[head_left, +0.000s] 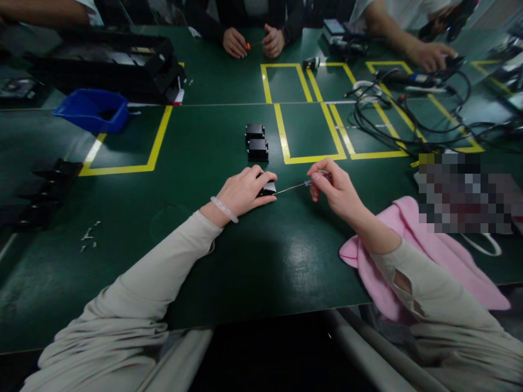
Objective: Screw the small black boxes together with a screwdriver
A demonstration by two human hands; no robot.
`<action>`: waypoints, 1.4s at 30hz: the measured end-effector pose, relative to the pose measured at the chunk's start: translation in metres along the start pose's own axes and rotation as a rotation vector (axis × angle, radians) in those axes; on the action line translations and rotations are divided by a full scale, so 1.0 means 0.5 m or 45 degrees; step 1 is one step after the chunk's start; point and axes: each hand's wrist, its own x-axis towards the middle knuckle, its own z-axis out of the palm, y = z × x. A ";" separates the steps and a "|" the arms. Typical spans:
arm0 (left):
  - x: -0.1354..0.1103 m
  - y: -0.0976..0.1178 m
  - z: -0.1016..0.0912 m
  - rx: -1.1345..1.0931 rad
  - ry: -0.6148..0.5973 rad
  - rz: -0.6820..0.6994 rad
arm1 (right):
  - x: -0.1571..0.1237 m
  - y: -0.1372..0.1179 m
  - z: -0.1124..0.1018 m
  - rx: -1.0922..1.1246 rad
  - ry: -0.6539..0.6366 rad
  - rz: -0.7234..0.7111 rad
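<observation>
My left hand (244,190) is closed over a small black block (267,188), pressing it to the green table; most of the block is hidden under the fingers. My right hand (332,184) grips a screwdriver (295,187) by its handle. Its thin shaft lies almost level and points left, with the tip at the right side of the block. Two similar black blocks, one (257,149) nearer and one (255,131) behind it, sit just beyond my left hand. Whether the tip is seated in a screw, I cannot tell.
Small screws (87,235) lie at left near black brackets (49,190). A blue bin (93,110) and a long black housing (106,65) stand farther back. Pink cloth (425,256) lies under my right forearm; cables (408,103) sprawl at right. Co-workers' hands (253,42) are across the table.
</observation>
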 end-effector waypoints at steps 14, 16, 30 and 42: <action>0.000 -0.002 0.001 -0.002 0.016 0.017 | -0.001 0.002 0.000 -0.009 -0.003 0.027; 0.000 -0.002 0.001 -0.010 0.011 0.014 | 0.000 0.002 -0.001 -0.011 -0.001 0.037; -0.001 -0.006 0.006 0.000 0.032 0.020 | -0.002 0.002 0.003 -0.037 0.015 0.028; -0.001 -0.007 0.006 0.003 0.025 0.020 | -0.003 0.010 0.006 -0.052 0.079 -0.028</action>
